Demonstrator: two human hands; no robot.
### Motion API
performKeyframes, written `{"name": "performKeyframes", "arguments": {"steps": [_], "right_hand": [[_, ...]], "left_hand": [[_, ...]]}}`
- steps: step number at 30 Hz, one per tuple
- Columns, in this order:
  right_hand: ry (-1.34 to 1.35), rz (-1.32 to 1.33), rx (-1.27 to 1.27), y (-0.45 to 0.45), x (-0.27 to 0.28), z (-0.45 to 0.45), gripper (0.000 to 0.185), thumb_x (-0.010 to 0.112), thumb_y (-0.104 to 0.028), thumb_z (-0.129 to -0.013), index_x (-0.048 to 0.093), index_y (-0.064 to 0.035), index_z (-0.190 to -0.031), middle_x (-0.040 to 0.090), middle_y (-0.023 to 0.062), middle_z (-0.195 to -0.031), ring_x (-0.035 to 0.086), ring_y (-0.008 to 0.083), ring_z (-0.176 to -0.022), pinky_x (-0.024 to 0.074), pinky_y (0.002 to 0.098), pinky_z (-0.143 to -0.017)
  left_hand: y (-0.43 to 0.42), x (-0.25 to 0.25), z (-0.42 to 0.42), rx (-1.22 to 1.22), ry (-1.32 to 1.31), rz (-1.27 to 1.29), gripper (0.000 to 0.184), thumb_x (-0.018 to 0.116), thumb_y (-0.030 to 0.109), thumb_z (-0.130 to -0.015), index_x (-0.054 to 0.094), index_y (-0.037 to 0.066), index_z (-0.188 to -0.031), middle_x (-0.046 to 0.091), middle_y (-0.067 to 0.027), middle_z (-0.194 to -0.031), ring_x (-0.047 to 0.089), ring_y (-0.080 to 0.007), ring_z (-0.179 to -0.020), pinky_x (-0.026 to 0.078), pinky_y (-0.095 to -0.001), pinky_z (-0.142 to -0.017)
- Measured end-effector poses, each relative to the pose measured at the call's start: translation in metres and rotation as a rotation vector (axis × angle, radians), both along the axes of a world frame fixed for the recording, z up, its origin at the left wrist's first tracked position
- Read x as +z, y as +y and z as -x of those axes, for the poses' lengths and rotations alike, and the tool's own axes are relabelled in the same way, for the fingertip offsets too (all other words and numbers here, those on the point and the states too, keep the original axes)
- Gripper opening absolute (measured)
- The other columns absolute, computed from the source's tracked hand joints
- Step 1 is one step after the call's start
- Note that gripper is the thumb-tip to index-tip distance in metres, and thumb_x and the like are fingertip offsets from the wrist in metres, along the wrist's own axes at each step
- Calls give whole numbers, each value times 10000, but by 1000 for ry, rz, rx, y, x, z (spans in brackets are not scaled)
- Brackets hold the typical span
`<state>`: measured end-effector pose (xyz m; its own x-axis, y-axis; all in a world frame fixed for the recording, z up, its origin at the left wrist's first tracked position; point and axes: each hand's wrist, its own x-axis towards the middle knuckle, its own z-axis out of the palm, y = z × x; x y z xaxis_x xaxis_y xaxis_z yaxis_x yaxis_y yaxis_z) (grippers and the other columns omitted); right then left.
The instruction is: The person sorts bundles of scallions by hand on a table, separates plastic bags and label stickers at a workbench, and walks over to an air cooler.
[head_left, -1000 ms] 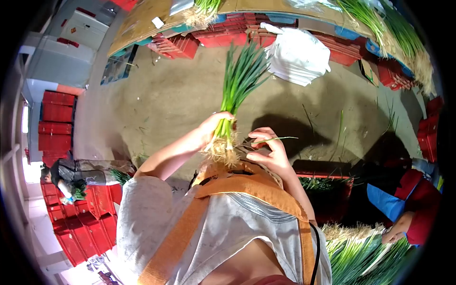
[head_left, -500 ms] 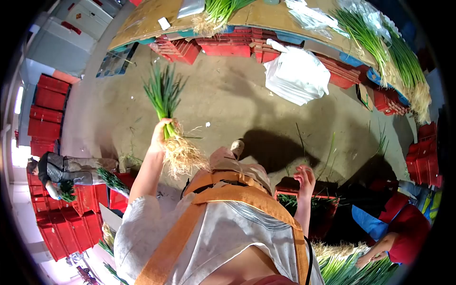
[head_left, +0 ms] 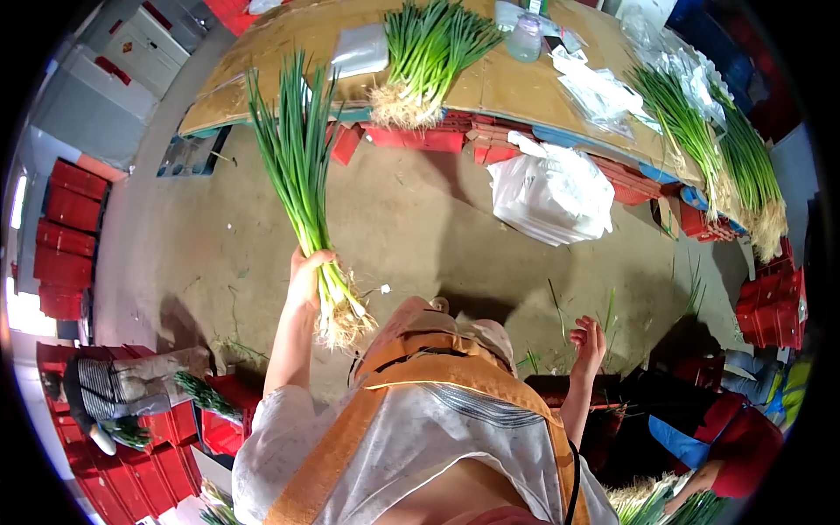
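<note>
My left hand (head_left: 311, 278) is wrapped round the pale lower stalks of a bunch of green onions (head_left: 297, 166). Its long green leaves point up and away from me, and the tangled roots hang below my fist, in front of my apron. Off to the right, my right hand (head_left: 588, 343) is raised with nothing in it, its fingers loosely bent and apart. Beyond the held bunch, a larger pile of green onions (head_left: 433, 57) lies on the brown-topped table (head_left: 499, 92), roots towards me.
A white plastic bag (head_left: 553, 197) stands on the floor by the table. More green onions (head_left: 678, 122) lie at the table's right end, near a jar (head_left: 525, 39). A co-worker in red (head_left: 748, 446) is at lower right, another in stripes (head_left: 96, 385) at left, beside red crates (head_left: 131, 477).
My left hand has carried the bunch closer to the table, its leaves now reaching the table edge in view. My right hand has shifted right. The table appears nearer.
</note>
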<state>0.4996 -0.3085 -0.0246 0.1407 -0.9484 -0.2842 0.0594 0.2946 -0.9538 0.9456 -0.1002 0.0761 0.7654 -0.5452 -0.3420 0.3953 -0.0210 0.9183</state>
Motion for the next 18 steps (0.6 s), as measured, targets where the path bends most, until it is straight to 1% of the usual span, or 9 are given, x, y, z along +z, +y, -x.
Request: {"name": "performKeyframes", "arguments": {"steps": [3,6,7,11,14,15,18], "right_hand": [[48,-20,53,-18,1,-39,321,488,-285,-914,567,-4,-1048,609,70,-918,557,110,-730,419,241,-671],[116,-25,108,-40,2,-78,319,500,-287,-909,571,-9,-1048,612,68,-921,560,113,-736,424,243,-677],[142,-24,126,-49,4,-92,315,506,-285,-907,572,-11,-1049,613,67,-918,561,113,-739,425,243,-679],[180,-24,243,-90,2,-137,298,538,-271,-894,577,-18,-1048,618,63,-900,564,115,-745,430,244,-678],[145,-39,296,-134,-11,-163,288,565,-253,-881,578,-19,-1048,621,59,-887,567,119,-739,431,243,-671],[152,-39,298,-151,-16,-173,284,560,-254,-879,578,-23,-1044,619,56,-885,565,119,-733,432,246,-670],[157,-42,300,-207,-29,-208,269,551,-248,-875,579,-32,-1033,616,51,-880,563,120,-718,433,251,-664]], "left_hand": [[-26,10,-28,1,-31,79,351,584,-18,-639,449,-2,-962,532,-73,-725,556,-182,-601,479,-288,-553],[-52,19,-53,-57,-148,52,354,592,11,-636,461,6,-965,531,-63,-764,551,-172,-630,481,-286,-573],[-63,19,-63,-34,-193,23,393,598,-6,-627,466,8,-997,535,-57,-788,548,-155,-648,470,-267,-587],[-112,32,-92,-38,-289,71,432,601,-29,-612,475,14,-1022,537,-46,-808,548,-145,-691,460,-257,-627],[-159,47,-122,-79,-269,77,517,586,-79,-596,443,3,-1086,518,-39,-839,526,-119,-701,450,-244,-623],[-180,52,-132,-71,-262,93,506,589,-77,-595,452,4,-1075,523,-43,-848,528,-116,-704,451,-243,-621],[-243,55,-176,-151,-373,116,498,586,-74,-598,459,2,-1073,528,-45,-861,532,-115,-714,451,-241,-621]]}}
